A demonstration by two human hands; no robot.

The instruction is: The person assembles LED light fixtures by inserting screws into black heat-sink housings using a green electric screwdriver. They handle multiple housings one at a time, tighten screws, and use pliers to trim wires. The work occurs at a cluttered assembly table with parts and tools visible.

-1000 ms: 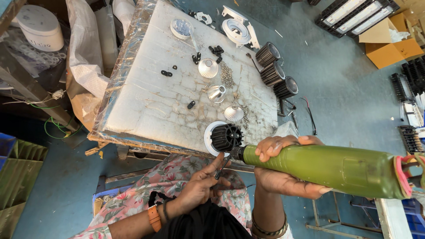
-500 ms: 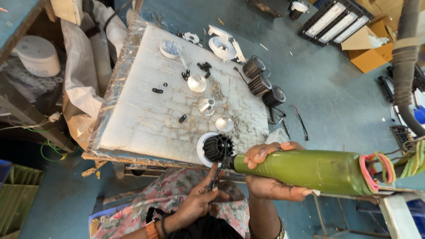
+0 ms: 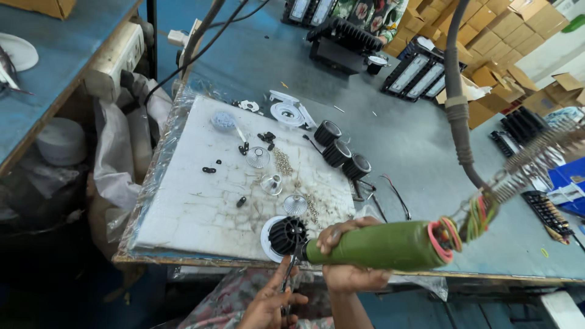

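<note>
Nearby, black heat sinks [image 3: 339, 151] behind green driver [image 3: 378, 246]

Grey-blue workbench [image 3: 426, 152] under bright light, stacked cardboard boxes [image 3: 487, 36] behind, blue shelf [image 3: 55, 67] alongside.

right hand [image 3: 347, 253] clenched in a grip, left hand [image 3: 268, 304] fingers pinched below
</note>
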